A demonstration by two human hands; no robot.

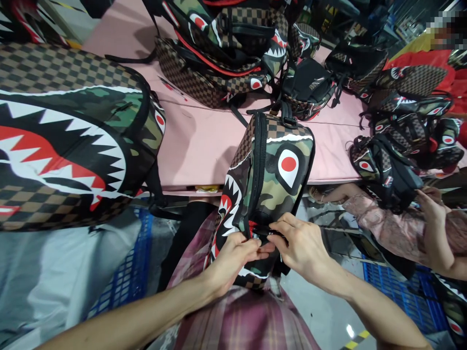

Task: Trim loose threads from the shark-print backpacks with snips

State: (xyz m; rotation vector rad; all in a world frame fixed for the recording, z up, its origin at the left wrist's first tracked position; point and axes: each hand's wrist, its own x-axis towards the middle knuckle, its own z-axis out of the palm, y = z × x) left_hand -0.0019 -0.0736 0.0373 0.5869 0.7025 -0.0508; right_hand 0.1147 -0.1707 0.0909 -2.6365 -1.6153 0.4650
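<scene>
Find the backpack (270,194) tilted over the lap (248,316), upper part on the edge of the pink table (204,150). With the left hand (231,262), pinches narrowly at the rim of the opening (252,227); with the right hand (304,240), grips a small dark piece (268,232) there, too hidden to name. Looks light, soft-sided and fairly smooth, likely to sag or swivel rather than break. Best steadied low on the side panel, or lifted by the top handle (289,118).

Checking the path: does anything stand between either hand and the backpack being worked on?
Nothing visible does: left hand and right hand are both at the backpack; the large shark-print bag sits apart, to the left.
</scene>
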